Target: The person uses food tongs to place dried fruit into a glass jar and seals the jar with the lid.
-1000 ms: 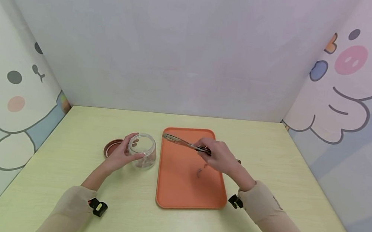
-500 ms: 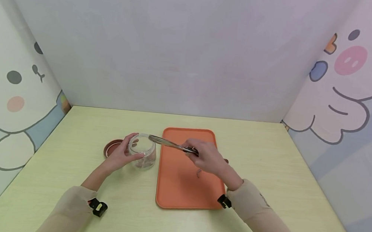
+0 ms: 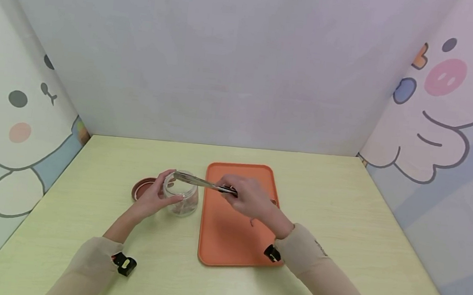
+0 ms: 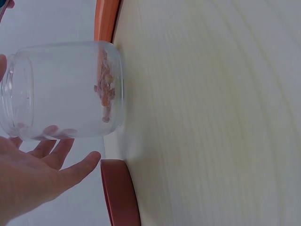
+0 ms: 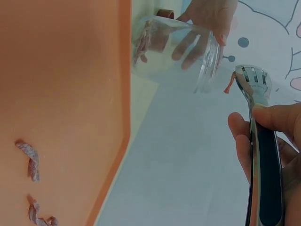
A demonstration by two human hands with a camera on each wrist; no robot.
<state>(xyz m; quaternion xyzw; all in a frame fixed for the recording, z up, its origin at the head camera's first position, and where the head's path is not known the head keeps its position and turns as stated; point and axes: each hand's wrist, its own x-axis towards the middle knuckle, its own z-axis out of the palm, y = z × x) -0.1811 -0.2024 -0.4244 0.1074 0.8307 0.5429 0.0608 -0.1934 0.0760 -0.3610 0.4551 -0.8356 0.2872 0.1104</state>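
Tongs [image 3: 199, 182] over the open glass jar [image 3: 180, 198]
Right hand [image 3: 246, 200] grips the handles, tips pinching a small, light, limp strip [image 5: 229, 83]; left hand [image 3: 152, 196] curls around the smooth, fragile jar.

jar mouth [image 3: 181, 179] open, tongs [image 3: 199, 182] above

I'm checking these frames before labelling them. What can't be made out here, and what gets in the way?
- Head view: the piece in the tongs is too small to see; the right hand covers the handles.
- Head view: the lid is half hidden behind the left hand.
- Left wrist view: the jar mouth is cut off by the frame edge.
- Right wrist view: the strips on the tray are blurred, so what they are stays unclear.
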